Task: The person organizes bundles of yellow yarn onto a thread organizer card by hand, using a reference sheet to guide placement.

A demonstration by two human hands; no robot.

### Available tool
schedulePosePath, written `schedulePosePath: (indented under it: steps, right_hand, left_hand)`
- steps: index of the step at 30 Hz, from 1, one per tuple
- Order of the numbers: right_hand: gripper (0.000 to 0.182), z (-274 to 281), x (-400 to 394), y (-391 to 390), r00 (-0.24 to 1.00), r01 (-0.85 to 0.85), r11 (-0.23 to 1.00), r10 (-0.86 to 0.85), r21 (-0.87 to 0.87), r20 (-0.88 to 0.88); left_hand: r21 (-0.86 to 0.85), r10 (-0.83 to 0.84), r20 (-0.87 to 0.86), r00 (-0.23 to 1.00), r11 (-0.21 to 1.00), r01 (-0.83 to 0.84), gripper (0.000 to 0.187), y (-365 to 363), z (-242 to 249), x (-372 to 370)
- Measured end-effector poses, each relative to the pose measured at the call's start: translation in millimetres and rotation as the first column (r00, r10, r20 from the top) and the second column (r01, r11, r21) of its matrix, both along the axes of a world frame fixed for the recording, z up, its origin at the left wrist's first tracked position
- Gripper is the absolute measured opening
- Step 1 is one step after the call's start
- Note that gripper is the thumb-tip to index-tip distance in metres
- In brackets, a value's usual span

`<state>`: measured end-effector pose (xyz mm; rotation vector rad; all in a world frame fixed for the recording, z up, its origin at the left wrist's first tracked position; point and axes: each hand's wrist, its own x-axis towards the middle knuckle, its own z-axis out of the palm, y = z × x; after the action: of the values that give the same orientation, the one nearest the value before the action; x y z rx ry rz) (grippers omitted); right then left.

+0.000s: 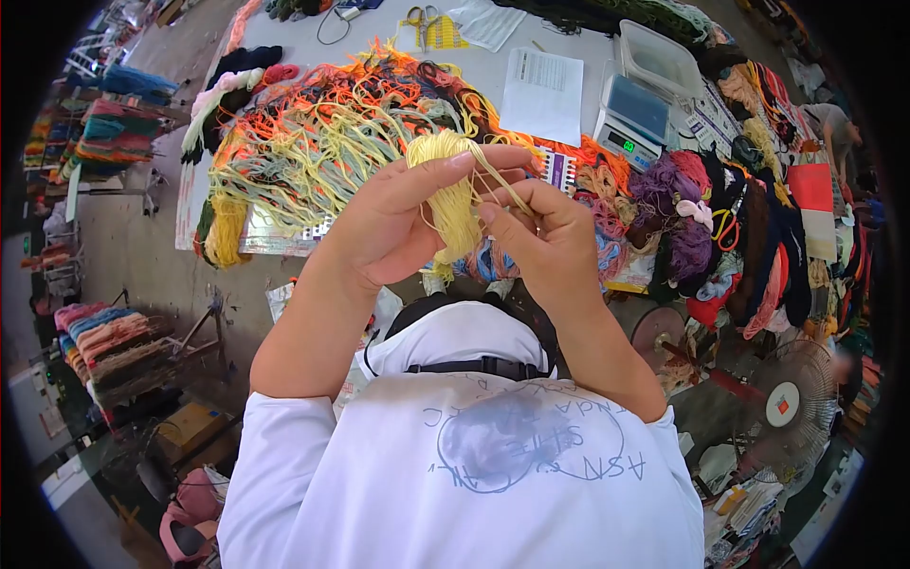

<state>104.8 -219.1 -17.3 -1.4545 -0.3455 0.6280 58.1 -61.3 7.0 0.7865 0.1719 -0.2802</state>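
Observation:
A pale yellow yarn skein hangs between my hands, above the near edge of the table. My left hand is closed around it, thumb across the top. With thumb and bent fingers together, my right hand pinches a strand of the same yarn, which loops over from the skein's top. Behind them, a wide heap of loose yarn in yellow, orange and grey covers the left part of the table. Parts of the fingers behind the skein are hidden.
A digital scale stands at the back right beside a clear plastic tub and a printed sheet. Scissors lie at the back. Purple yarn is piled on the right, near a standing fan. Yarn racks stand left.

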Motion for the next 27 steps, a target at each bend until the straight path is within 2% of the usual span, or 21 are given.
schedulePosePath:
  steps: [2,4,5,7,11,13,14,16,17,19,20,21,22,23,24,25,27]
  right_hand:
    - [0.012,-4,3,0,1.0,0.009,1.0,-0.009,0.014,0.023]
    - [0.011,-9,5,0,0.974,-0.001,0.995,-0.022,0.1,0.224]
    - [0.011,-11,6,0,0.975,-0.001,0.995,-0.021,0.097,0.222]
    - [0.01,-15,7,0,0.983,0.003,0.982,-0.038,0.188,0.178]
    - [0.01,-8,7,-3,0.996,0.033,0.976,-0.05,0.216,0.072]
    - [0.009,2,6,-6,0.985,0.029,0.98,0.006,0.198,-0.174]
    - [0.009,0,6,-7,0.985,0.03,0.98,0.005,0.196,-0.175]
    - [0.011,-4,9,-8,0.975,-0.048,0.948,0.113,0.315,-0.19]
    - [0.011,-3,15,-14,0.975,-0.046,0.948,0.111,0.314,-0.192]
    - [0.014,-4,39,-44,0.871,-0.381,0.867,0.453,0.322,-0.189]
    - [0.016,-15,54,-71,0.882,-0.354,0.871,0.432,0.339,-0.188]
    - [0.017,-28,71,-103,0.893,-0.326,0.875,0.409,0.358,-0.187]
    - [0.015,-36,87,-134,0.932,-0.164,0.908,0.271,0.387,-0.24]
    - [0.013,-61,107,-179,0.915,0.067,0.918,0.099,0.39,-0.39]
    - [0.012,-77,125,-220,0.855,0.171,0.877,0.094,0.448,-0.51]
    - [0.013,-94,135,-268,0.808,0.323,0.858,-0.03,0.4,-0.588]
    - [0.017,-132,149,-361,0.685,0.501,0.782,-0.096,0.371,-0.722]
  left_hand:
    - [0.006,0.044,0.023,0.999,0.999,-0.045,0.051,0,4,1]
    - [0.034,0.045,0.046,0.998,0.998,-0.046,0.052,3,6,-1]
    - [0.063,0.045,0.068,0.997,0.997,-0.05,0.053,4,6,-2]
    - [0.1,0.065,0.098,0.993,0.992,-0.075,0.054,3,3,-1]
    - [0.211,0.052,0.165,0.985,0.974,-0.087,0.057,5,-1,1]
    - [0.21,0.03,0.169,0.985,0.975,-0.066,0.056,7,-2,2]
    - [0.212,0.008,0.173,0.985,0.976,-0.045,0.056,9,-3,3]
    - [0.265,-0.046,0.115,0.992,0.964,0.014,0.054,15,-6,4]
    - [0.316,-0.095,0.056,0.994,0.946,0.073,0.051,22,-9,4]
    - [0.53,-0.311,-0.088,0.946,0.789,0.309,0.027,54,-13,3]
    - [0.611,-0.386,-0.158,0.909,0.685,0.397,0.013,71,-11,3]
    - [0.542,-0.236,-0.239,0.942,0.773,0.331,0.009,94,-17,-1]
    - [0.477,-0.088,-0.331,0.94,0.843,0.247,0.012,125,-29,-7]
    - [0.402,-0.003,-0.297,0.955,0.906,0.128,0.016,167,-49,-18]
    - [0.356,0.043,-0.298,0.954,0.932,0.069,0.016,200,-52,-26]
    - [0.315,0.14,-0.345,0.928,0.949,-0.026,0.014,231,-53,-34]
    - [0.217,0.368,-0.379,0.849,0.927,-0.305,0.013,290,-58,-53]
